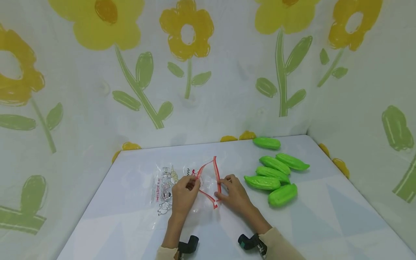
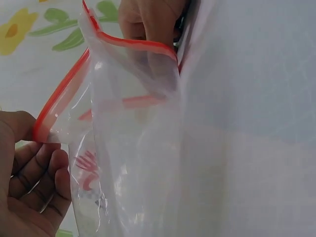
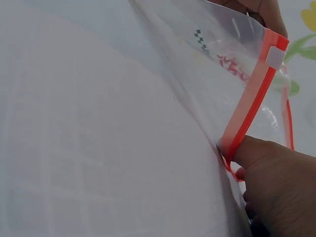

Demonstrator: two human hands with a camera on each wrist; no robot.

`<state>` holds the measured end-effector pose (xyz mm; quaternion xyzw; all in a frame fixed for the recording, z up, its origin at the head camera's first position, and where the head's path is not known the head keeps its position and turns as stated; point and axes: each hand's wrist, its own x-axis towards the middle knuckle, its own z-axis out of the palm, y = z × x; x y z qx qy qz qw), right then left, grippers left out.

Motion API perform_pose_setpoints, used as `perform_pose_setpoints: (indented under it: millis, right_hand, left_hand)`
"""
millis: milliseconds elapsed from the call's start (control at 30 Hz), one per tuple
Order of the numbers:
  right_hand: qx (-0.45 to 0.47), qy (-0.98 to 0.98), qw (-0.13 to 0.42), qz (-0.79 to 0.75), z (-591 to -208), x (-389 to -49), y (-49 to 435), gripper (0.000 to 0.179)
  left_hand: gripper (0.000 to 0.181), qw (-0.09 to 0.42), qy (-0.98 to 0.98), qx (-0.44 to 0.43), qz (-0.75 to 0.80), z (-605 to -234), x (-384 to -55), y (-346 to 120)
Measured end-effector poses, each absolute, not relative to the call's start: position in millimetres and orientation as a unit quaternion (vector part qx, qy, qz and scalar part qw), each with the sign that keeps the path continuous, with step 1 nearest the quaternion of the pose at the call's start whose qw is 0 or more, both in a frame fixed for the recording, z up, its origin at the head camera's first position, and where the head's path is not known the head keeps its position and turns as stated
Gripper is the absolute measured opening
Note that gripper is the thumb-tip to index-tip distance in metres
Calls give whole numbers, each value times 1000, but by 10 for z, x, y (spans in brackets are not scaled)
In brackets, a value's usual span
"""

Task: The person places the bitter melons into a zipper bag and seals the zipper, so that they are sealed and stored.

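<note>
A clear plastic zip bag (image 1: pixel 195 207) with a red zip edge and printed cartoon figures lies on the table, its mouth spread apart. My left hand (image 1: pixel 185 195) pinches one side of the red edge between thumb and fingers, as the left wrist view also shows. On the opposite side, my right hand (image 1: pixel 235 195) grips the other red edge, thumb and fingers either side of it. A white slider (image 3: pixel 275 57) sits at one end of the zip in the right wrist view. Nothing shows inside the bag.
Several green, ridged, vegetable-like pieces (image 1: pixel 268 177) lie to the right of the bag, one of them (image 1: pixel 266 143) near the table's back edge. Flower-printed walls rise behind and beside the white table (image 1: pixel 325 224). Each wrist carries a small black device (image 1: pixel 189 244).
</note>
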<state>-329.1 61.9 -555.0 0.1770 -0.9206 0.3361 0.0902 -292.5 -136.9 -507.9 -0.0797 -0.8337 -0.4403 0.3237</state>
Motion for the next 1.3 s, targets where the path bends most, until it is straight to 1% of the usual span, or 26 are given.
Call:
perform_pose_setpoints:
  millis: [200,367,533,633,800,967,1067,1167,1300]
  right_hand:
    - [171,-920,86,343,-5531,-3287,625,47]
    - [170,-921,76,343,-5551,-3284,612,46]
    - [175,-923,77,336,-5534,-3278,601,41]
    - [173,-925,81,329,-5518,-3280,595,38]
    - [171,-926,85,326,-5531,-3280,591,40]
    - [161,-924,62,341,-5545,-3271,620,40]
    - [175,-909,46,374,-5493,-3265,654,40]
    - [204,-889,50,406,-5389,-3251,703,40]
    - [234,-874,76,419,-5205,-3216,821,39]
  left_hand:
    - [7,341,-815,-95,-459,-5047,-2924,-1388]
    - [7,351,-801,-76,-478,-5019,-2902,-1435]
    - [6,385,-770,-87,-501,-4970,-2901,-1495]
    - [7,396,-759,-90,-508,-4948,-2906,-1511]
    - [8,386,-766,-58,-511,-4995,-2901,-1502]
    - [8,367,-786,-61,-493,-5053,-2904,-1438]
    - [8,354,-797,-65,-485,-5076,-2904,-1409]
    - [7,353,-801,-64,-479,-5093,-2908,-1407]
    - [7,366,-797,-61,-478,-5075,-2923,-1420]
